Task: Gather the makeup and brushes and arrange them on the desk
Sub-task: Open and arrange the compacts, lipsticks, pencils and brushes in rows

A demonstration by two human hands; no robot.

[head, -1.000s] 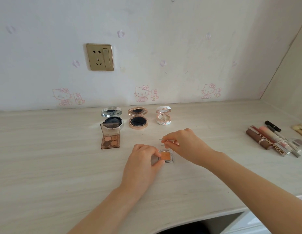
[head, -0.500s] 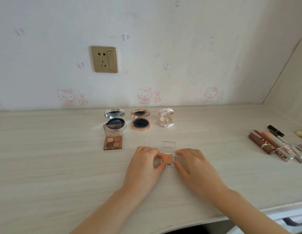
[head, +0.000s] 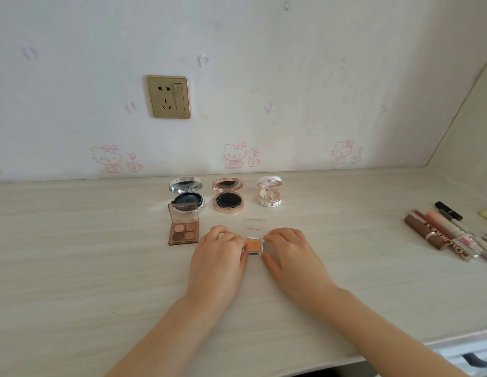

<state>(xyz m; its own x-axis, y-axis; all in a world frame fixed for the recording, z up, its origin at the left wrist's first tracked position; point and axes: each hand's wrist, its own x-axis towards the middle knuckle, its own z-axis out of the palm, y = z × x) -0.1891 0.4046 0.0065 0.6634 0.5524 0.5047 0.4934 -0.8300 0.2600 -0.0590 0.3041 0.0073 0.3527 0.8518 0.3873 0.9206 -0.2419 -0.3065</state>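
desk (head: 73,268): pale wood-grain laminate, matt, smooth
wall (head: 291,77): wallpaper, matt, faint printed cartoon motifs
socket plate (head: 169,97): gold-tone, brushed metallic look, low sheen
silver compact (head: 185,193): chrome-like shell, glossy, mirror in lid
rose-gold compact (head: 228,195): metallic finish, shiny, mirror in lid
white compact (head: 269,191): glossy white casing with printed pattern, rose-gold trim
quad palette (head: 183,227): translucent brown plastic, glossy lid; powder pans matt to slightly shimmery
single shadow pan (head: 253,245): clear plastic case and lid, glossy; orange powder matt
tubes at right (head: 443,235): glossy plastic, brown and pink, printed lettering
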